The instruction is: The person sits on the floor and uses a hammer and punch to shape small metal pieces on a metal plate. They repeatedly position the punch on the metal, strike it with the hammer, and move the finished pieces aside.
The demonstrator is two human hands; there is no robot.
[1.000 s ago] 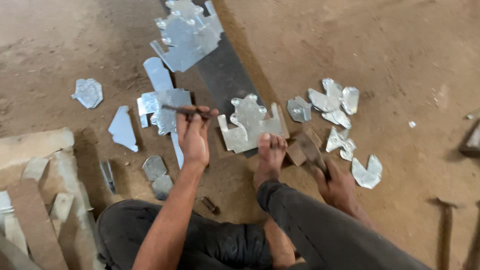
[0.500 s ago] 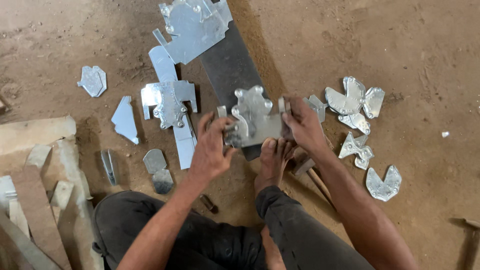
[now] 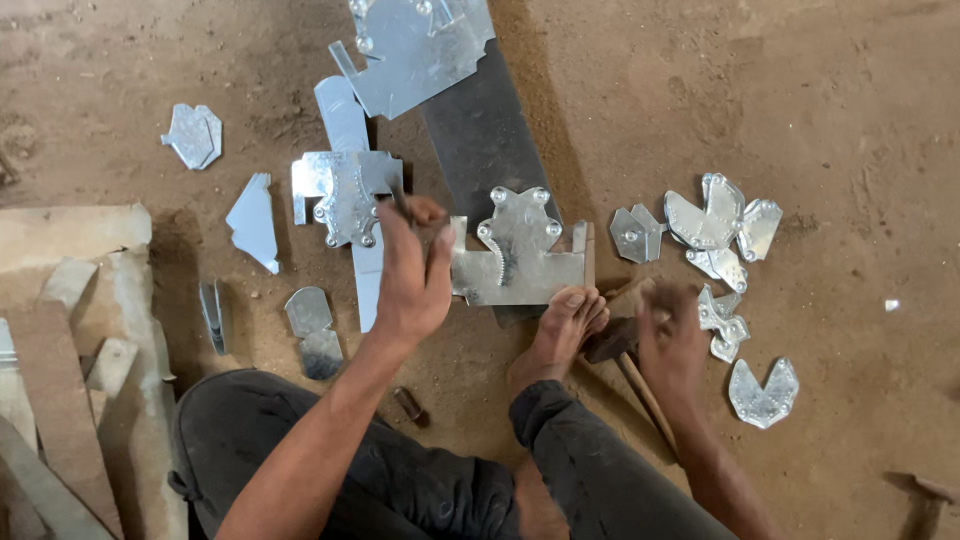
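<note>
A shiny cut sheet-metal piece (image 3: 520,255) with embossed dots lies across a dark steel slab (image 3: 480,130) on the dirt floor. My bare foot (image 3: 562,330) presses on its near edge. My left hand (image 3: 415,270) rests at the piece's left edge, closed around a thin dark punch (image 3: 400,200) that sticks out above the fingers. My right hand (image 3: 670,335), blurred, is to the right of the foot, gripping a hammer (image 3: 615,345) whose wooden handle runs down toward my leg.
Several cut metal shapes lie at the right (image 3: 715,215), with one nearer me (image 3: 765,395). Another embossed piece (image 3: 350,190) and scraps (image 3: 253,220) lie left. A large sheet (image 3: 415,40) sits at the top. Pale blocks (image 3: 70,260) stand far left. A second hammer (image 3: 925,495) is bottom right.
Both hands were on the sheet-metal piece half a second ago. My left hand now holds the punch at its left edge, and my right hand has dropped back to the hammer.
</note>
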